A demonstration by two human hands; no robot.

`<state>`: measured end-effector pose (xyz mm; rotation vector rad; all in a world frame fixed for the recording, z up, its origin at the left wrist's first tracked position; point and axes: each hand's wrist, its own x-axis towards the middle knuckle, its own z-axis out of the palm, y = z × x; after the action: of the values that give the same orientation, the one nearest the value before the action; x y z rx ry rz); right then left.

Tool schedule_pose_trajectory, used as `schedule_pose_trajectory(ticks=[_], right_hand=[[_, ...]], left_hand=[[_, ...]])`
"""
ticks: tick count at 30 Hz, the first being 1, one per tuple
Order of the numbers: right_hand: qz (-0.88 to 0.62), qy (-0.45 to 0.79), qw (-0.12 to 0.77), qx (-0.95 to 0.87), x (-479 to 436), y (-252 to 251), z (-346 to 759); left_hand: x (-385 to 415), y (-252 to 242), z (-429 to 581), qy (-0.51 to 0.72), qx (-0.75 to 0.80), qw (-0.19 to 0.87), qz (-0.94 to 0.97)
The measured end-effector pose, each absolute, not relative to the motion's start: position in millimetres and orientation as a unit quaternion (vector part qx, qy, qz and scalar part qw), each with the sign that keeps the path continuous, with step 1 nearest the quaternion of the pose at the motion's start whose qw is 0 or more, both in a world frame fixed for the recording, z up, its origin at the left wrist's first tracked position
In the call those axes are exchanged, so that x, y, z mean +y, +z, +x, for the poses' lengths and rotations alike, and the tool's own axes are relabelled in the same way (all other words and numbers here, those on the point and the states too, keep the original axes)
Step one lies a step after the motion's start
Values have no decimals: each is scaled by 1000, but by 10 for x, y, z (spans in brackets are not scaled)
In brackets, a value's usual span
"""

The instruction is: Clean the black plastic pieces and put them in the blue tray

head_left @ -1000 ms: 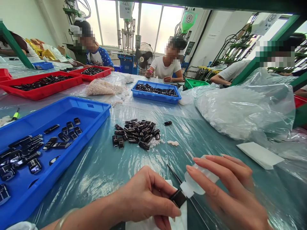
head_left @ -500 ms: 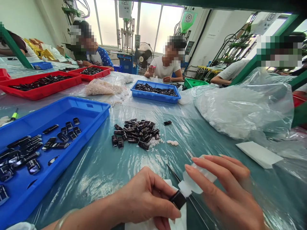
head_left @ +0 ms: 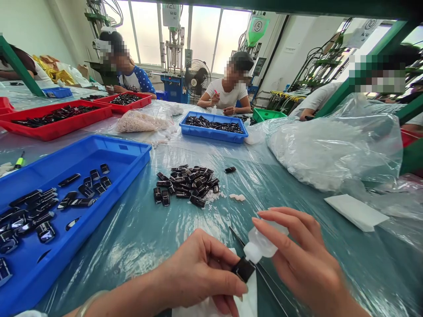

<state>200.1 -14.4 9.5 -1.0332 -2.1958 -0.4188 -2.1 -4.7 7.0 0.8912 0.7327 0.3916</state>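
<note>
Between thumb and fingers, my left hand (head_left: pixel 205 273) pinches a small glossy black plastic part (head_left: pixel 244 268). My right hand (head_left: pixel 304 255) grips a translucent white squeeze bottle (head_left: pixel 264 240), tipped so its nozzle end meets the top edge of the black part. Beneath both hands lie a white sheet of paper (head_left: pixel 249 297) and a pair of metal tweezers (head_left: pixel 271 288). Farther forward is a heap of similar black parts (head_left: pixel 188 180), with small white bits (head_left: pixel 213 198) at its right edge.
A large blue tray (head_left: pixel 132 165) with black parts takes up the left. Beyond are a smaller blue tray (head_left: pixel 214 134), red trays (head_left: pixel 95 115) and a bag of beige pieces (head_left: pixel 140 122). A big clear bag (head_left: pixel 333 149) and folded white paper (head_left: pixel 355 212) lie right. Several people sit around.
My right hand and the bottle have shifted slightly left and up, with the nozzle closer over the black part. My left hand stays nearly still.
</note>
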Motion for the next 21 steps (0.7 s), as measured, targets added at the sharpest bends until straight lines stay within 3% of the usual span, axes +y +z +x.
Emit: schedule_pose_trajectory(ticks=[5,10,21], right_hand=[[-478,-65,385,-787,-24,-32,2111],[-646,129,434,-614,122,-145,2234],[-681,242,473,-504,363,-345,2429]], left_hand=[[-38,79,-14,272,372,786,413],[-44,55,-14,354,365,710,486],[-59,59,-29,394,356,619,579]])
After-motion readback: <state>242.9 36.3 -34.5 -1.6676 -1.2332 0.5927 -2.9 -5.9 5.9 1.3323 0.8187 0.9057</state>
